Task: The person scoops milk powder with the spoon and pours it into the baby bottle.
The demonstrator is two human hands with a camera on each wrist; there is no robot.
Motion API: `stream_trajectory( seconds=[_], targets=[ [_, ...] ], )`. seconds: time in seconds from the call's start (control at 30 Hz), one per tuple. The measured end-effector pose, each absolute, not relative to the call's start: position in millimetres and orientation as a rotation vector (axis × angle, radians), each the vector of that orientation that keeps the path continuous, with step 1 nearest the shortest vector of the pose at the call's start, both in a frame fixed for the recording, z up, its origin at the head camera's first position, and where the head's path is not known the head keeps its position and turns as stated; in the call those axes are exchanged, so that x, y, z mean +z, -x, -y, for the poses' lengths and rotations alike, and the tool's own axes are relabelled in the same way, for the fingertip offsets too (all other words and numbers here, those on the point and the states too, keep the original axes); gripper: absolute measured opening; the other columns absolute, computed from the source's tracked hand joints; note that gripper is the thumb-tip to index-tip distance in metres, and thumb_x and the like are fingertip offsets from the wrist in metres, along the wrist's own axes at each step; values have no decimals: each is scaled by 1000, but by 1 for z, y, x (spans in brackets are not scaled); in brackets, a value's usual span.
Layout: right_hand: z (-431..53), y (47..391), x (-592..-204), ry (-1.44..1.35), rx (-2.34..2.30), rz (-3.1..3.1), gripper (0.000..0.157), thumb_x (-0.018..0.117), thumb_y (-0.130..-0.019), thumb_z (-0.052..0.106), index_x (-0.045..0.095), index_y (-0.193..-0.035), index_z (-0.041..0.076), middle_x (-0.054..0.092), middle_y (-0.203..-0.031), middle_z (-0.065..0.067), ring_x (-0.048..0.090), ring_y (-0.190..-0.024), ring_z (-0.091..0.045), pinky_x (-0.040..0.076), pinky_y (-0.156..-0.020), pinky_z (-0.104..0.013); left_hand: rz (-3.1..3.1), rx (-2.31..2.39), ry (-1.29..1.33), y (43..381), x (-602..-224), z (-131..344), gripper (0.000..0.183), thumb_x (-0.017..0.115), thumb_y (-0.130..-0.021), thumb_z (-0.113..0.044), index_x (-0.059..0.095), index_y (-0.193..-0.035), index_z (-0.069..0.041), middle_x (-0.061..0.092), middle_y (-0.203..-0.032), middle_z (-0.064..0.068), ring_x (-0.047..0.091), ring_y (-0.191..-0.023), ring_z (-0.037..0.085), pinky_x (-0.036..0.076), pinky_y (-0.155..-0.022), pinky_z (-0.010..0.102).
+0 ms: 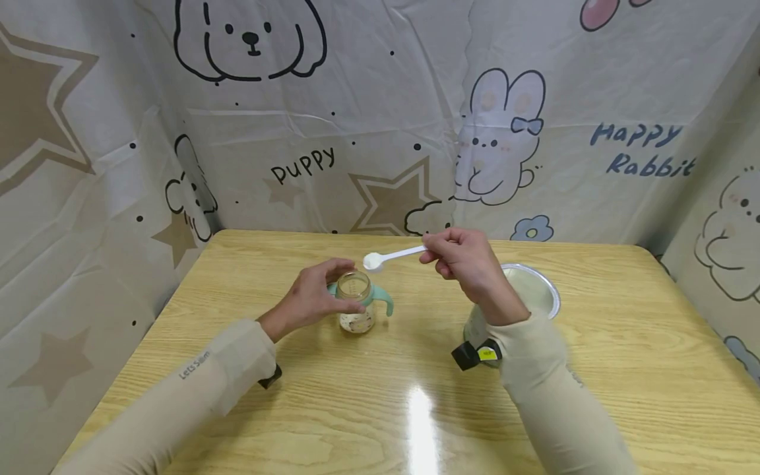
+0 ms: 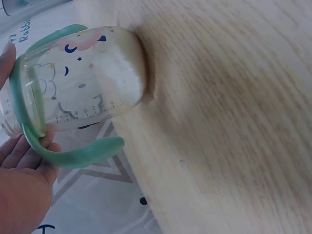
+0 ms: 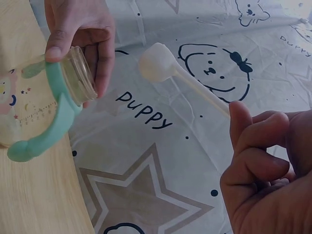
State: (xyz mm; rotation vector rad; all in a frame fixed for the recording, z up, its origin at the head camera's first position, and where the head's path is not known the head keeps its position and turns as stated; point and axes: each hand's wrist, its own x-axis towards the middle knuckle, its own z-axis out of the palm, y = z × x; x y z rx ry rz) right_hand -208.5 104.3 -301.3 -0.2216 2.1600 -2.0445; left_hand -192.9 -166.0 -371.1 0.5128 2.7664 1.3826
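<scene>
A clear baby bottle [image 1: 357,322] with a green collar and two green handles stands upright and uncapped on the table. Whitish contents lie in its base, clearest in the left wrist view, where the bottle [image 2: 92,78] shows printed pictures and a scale. My left hand [image 1: 317,293] holds it round the neck, thumb on the near side, fingers behind. Between thumb and fingers my right hand [image 1: 466,264] pinches the handle of a white measuring scoop [image 1: 374,262]. Pale powder fills the scoop's bowl, which hangs just above and right of the bottle's mouth, apart from it.
An open can [image 1: 555,297] with a silvery rim stands on the right, partly behind my right wrist; its inside looks pale. The wood-grain table [image 1: 332,409] ends at a printed cloth backdrop [image 1: 380,132] behind and at both sides.
</scene>
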Motion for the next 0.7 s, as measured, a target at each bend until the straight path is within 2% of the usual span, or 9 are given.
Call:
stream_trajectory(
  seconds=[0.3, 0.7],
  targets=[
    [-90, 207, -310, 199, -2025, -2184, 15, 60, -101, 11, 61, -93, -2, 67, -68, 4, 44, -49, -4, 40, -48, -14, -2773, 1412, -532, 192, -376, 167, 76, 94, -70, -20, 58, -134, -1, 64, -128, 13, 62, -116, 29, 51, -97, 44],
    [-78, 212, -323, 165, -1983, -2210, 18, 61, -100, 13, 64, -98, -5, 68, -69, 4, 44, -48, -4, 39, -48, -14, -2787, 1428, -518, 192, -380, 168, 74, 93, -70, -20, 58, -133, -2, 65, -127, 12, 62, -117, 29, 50, -99, 46]
  ],
)
